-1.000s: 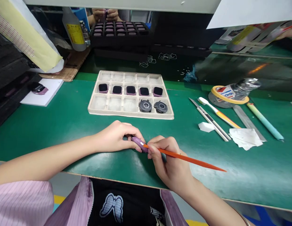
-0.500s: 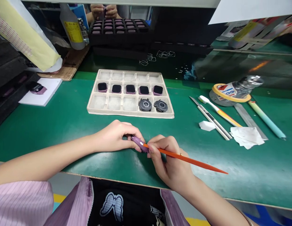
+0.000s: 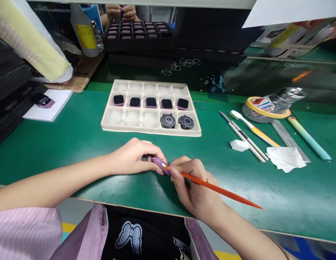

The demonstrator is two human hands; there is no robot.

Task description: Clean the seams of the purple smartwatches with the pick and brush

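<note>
My left hand (image 3: 132, 157) is closed around a small purple watch case (image 3: 159, 165), holding it on edge on the green mat. My right hand (image 3: 193, 187) grips a long orange pointed stick (image 3: 224, 191) like a pen. One end of the stick touches the purple case; its sharp end points to the lower right. Beyond my hands lies a beige compartment tray (image 3: 113, 124) with a row of several purple watch cases (image 3: 151, 102) and two grey round parts (image 3: 176, 121).
To the right lie a toothbrush (image 3: 252, 128), a metal blade tool (image 3: 242, 136), white paper scraps (image 3: 285, 159), a teal pen (image 3: 309, 139), a tape roll (image 3: 265, 110) and a bottle. A white pad with another case (image 3: 43, 101) sits at left. Another person's hands (image 3: 120, 12) work behind a black tray (image 3: 138, 32).
The free end of the orange stick has dropped slightly lower as my right hand tilted. My left hand and the purple case stay put.
</note>
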